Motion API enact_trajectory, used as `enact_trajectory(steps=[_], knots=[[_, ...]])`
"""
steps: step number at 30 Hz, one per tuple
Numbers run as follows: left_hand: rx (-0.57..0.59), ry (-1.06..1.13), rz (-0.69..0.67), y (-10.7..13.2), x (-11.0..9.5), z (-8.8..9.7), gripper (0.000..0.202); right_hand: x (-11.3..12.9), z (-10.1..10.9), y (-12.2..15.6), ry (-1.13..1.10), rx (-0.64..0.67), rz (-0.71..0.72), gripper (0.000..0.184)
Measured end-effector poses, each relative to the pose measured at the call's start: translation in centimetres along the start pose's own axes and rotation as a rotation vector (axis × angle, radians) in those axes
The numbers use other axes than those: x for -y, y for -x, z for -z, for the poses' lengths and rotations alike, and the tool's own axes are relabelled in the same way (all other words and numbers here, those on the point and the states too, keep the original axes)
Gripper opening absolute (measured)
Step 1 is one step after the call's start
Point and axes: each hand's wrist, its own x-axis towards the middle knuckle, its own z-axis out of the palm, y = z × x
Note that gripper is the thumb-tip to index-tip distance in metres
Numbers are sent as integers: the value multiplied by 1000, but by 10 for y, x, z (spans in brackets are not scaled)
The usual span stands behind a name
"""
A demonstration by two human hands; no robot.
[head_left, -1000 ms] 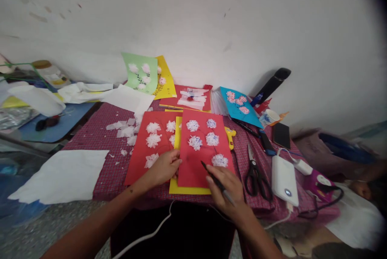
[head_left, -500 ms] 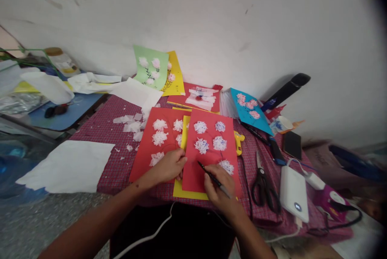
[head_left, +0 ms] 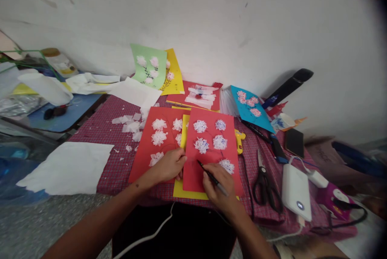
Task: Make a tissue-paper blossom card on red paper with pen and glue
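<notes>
At left, torn white tissue pieces (head_left: pixel 131 125) lie beside a red card (head_left: pixel 143 160) bearing white paper flowers. The left hand (head_left: pixel 171 165) rests at the left edge of the blue-flecked flower card (head_left: pixel 210 156), fingers curled; whether they pinch it cannot be told. That card lies over a yellow sheet (head_left: pixel 190 194). The right hand (head_left: pixel 220 188) pinches a black pen (head_left: pixel 215 180), tip at the card's lower area. Step in hand, as judged: drawing stems. The next stroke likely calls for a steady card. Further right: scissors (head_left: pixel 263 182).
</notes>
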Motion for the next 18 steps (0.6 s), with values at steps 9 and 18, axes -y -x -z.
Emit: enact_trajectory(steps=[9, 18], knots=[[-2, -26, 3, 0, -1, 0, 19, 3, 2, -1, -4, 5, 1, 30], [8, 3, 6, 0, -1, 0, 21, 6, 4, -6, 15, -50, -36, 25]])
